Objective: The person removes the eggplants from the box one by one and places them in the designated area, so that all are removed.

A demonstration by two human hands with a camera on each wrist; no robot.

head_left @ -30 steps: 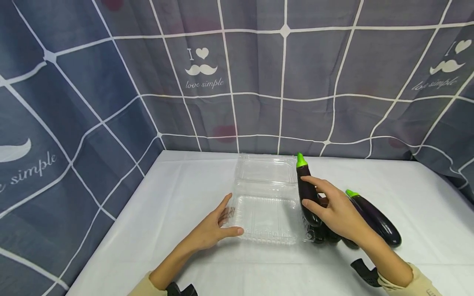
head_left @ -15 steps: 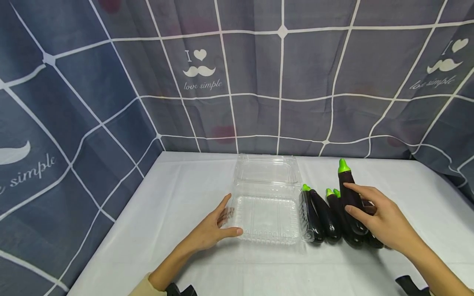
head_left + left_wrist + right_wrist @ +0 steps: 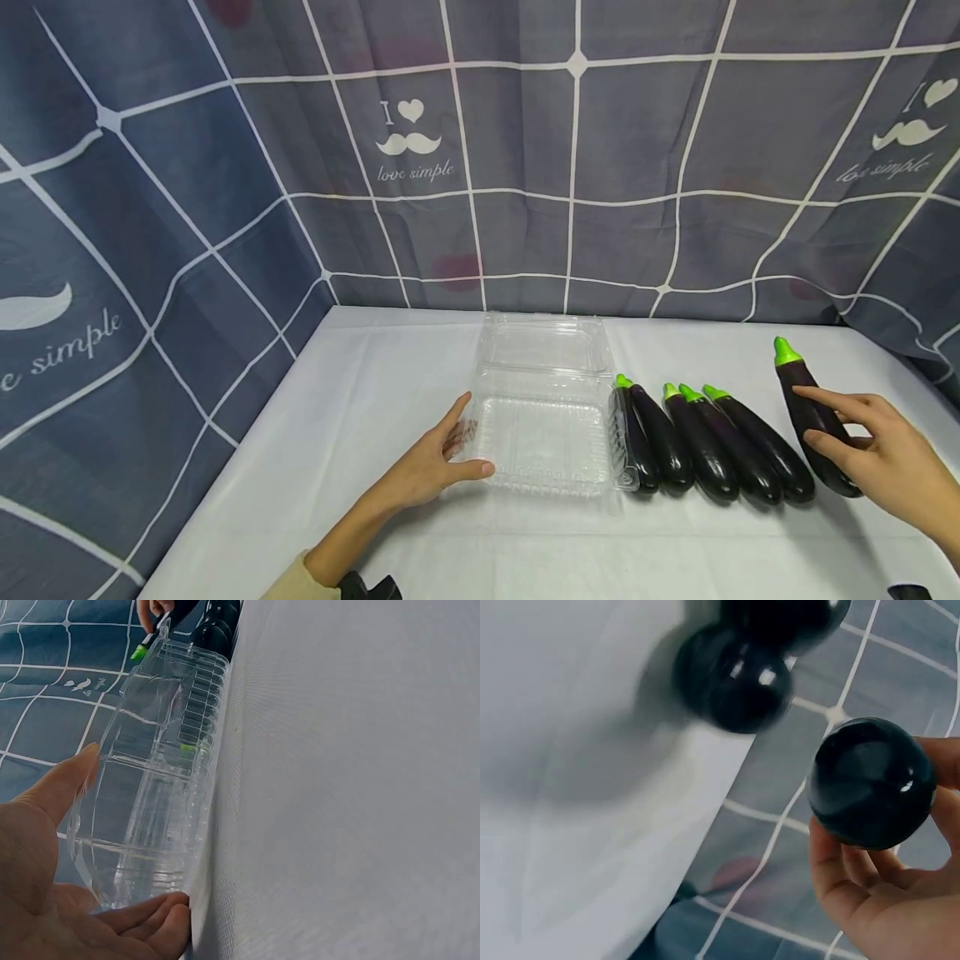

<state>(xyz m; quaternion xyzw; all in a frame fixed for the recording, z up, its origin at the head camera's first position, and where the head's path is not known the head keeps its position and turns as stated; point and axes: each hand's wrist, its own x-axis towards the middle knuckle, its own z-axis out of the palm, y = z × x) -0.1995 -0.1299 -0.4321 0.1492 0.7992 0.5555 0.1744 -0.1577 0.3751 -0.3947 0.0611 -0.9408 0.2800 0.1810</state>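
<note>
A clear plastic clamshell box (image 3: 543,442) lies unfolded on the white tabletop, its lid (image 3: 543,343) toward the back. My left hand (image 3: 427,468) rests against the box's left side with thumb and fingers spread; in the left wrist view, that hand (image 3: 45,892) borders the box (image 3: 142,787). Over at the right, my right hand (image 3: 888,446) grips a dark eggplant (image 3: 806,417) with a bright green cap, cap end pointing up and back. In the right wrist view, the eggplant's round end (image 3: 874,784) shows between thumb and fingers.
Several more eggplants (image 3: 705,454) lie side by side between the box and the right hand, green caps toward the back. The leftmost eggplant (image 3: 639,458) lies right at the box's right wall. A checked grey curtain (image 3: 510,167) stands behind and left of the white tabletop (image 3: 360,375).
My right hand has carried the eggplant from beside the box rightward, past the others, to the right end of the row. The left hand and the box have stayed in place.
</note>
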